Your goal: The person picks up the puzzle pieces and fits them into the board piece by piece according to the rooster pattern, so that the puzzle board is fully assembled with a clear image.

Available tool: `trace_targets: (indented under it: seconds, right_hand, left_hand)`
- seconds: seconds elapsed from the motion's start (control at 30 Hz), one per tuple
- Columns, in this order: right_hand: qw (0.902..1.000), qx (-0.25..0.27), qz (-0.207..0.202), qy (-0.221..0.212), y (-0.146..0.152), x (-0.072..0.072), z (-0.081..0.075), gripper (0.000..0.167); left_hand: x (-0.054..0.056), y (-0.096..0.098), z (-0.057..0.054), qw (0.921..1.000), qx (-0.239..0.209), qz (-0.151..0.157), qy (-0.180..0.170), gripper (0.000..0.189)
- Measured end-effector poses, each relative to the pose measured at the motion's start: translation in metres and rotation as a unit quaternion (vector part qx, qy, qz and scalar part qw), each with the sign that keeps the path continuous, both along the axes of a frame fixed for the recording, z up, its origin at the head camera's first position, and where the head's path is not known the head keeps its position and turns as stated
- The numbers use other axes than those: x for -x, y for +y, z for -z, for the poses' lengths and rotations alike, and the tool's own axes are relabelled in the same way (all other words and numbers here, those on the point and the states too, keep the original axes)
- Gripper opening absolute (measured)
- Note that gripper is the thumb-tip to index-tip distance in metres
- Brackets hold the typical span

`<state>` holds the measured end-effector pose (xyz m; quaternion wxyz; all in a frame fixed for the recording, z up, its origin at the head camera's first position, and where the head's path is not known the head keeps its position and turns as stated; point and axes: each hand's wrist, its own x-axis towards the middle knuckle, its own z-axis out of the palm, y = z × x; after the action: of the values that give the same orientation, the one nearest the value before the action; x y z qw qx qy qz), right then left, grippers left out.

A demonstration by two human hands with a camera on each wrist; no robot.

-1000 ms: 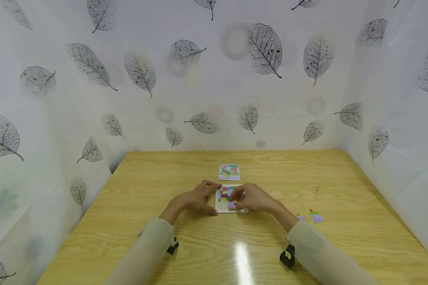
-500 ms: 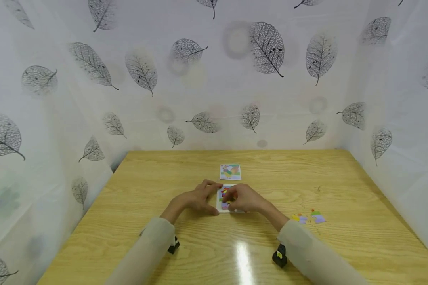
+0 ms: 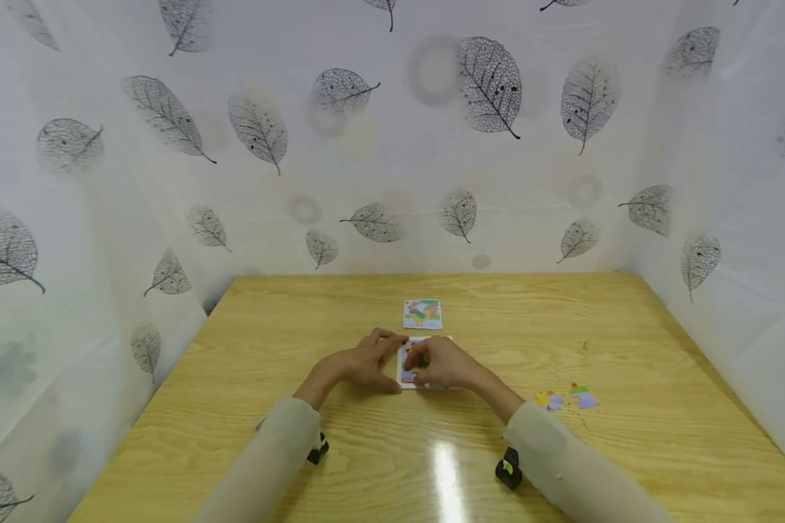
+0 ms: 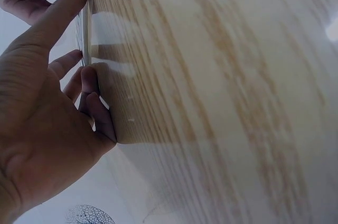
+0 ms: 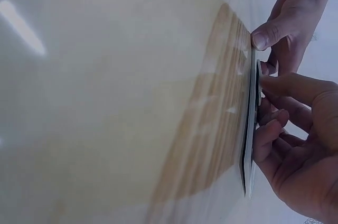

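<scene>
A thin, flat jigsaw piece (image 3: 408,375), lilac where it shows, lies over the left part of a pale, square-cornered puzzle board (image 3: 400,375); the right hand (image 3: 450,363) has its grip pinched on it, thumb and bent fingers over the brightly printed picture. The left hand (image 3: 365,362) has a released grip, thumb and finger spread to touch the board's left corners. Just beyond lies a squarish rooster card (image 3: 422,314), smooth and softly coloured. Knobbed loose pieces (image 3: 584,396) in lilac, green and yellow lie apart to the right. The surface (image 3: 248,349) is glossy, yellowish, streaked with wood grain and catching a white glare; a whitish, faintly creased curtain (image 3: 399,145) printed with lacy grey leaves encloses it.
</scene>
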<state>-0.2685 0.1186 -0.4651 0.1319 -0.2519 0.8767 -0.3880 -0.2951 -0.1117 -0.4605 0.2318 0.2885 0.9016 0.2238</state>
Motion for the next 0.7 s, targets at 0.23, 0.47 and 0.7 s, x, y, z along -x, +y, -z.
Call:
trace_targets:
  seconds: [0.23,0.47,0.7]
  right_hand:
    - [0.9997,-0.008,-0.007,0.021,-0.0015,0.0019,0.0008,0.021]
    - [0.9999,-0.003,-0.009,0.01,-0.0012,0.0026,0.0001,0.021]
    - [0.9998,0.008,-0.017,-0.011,0.0011,0.0006,0.0,0.02]
  left_hand:
    - [0.0018,-0.0006,0.001,1.0,0.004,0.002,0.005,0.094]
    - [0.0009,-0.0008,-0.0008,1.0,0.005,0.002,0.005,0.094]
    - [0.001,-0.0003,-0.001,1.0,-0.001,0.001,0.001,0.094]
